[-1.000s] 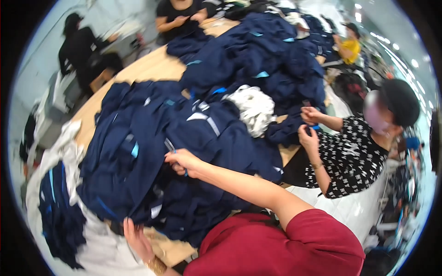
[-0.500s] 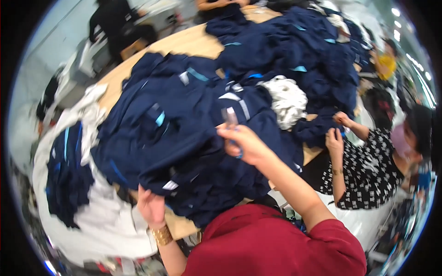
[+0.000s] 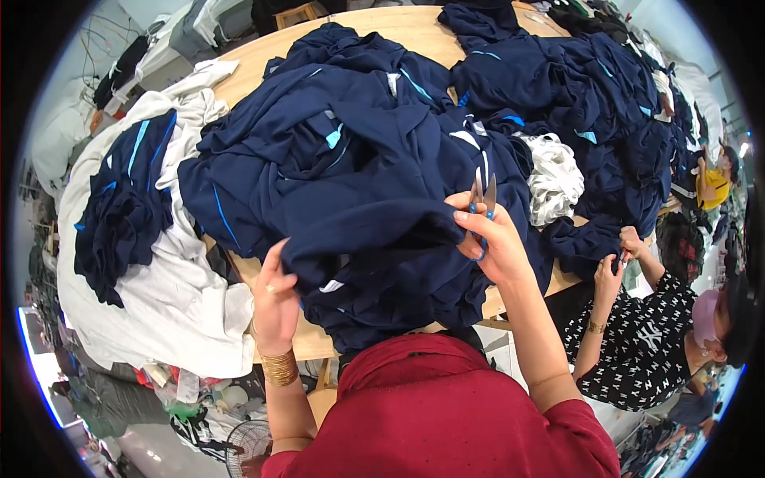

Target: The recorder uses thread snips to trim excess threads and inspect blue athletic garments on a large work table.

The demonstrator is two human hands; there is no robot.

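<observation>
Right hand (image 3: pixel 496 237) clasps my blue-handled scissors (image 3: pixel 491 195), blades up and parted, pinching navy cloth (image 3: pixel 358 227) too | left hand (image 3: pixel 276 309) meets its other end, grip I can't tell | cloth spans between, over a navy pile (image 3: pixel 295 135) | white bundle (image 3: pixel 555 177) beyond, rightward!

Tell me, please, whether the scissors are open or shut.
Slightly open: the scissors in the right hand show two blades spread apart, with a gap between them.

the left hand (image 3: pixel 276 307) touches navy fabric (image 3: pixel 362 233); the right hand (image 3: pixel 500 239) grips it and blue-handled scissors (image 3: pixel 490 197) above a pale wooden desk (image 3: pixel 374 29).
</observation>
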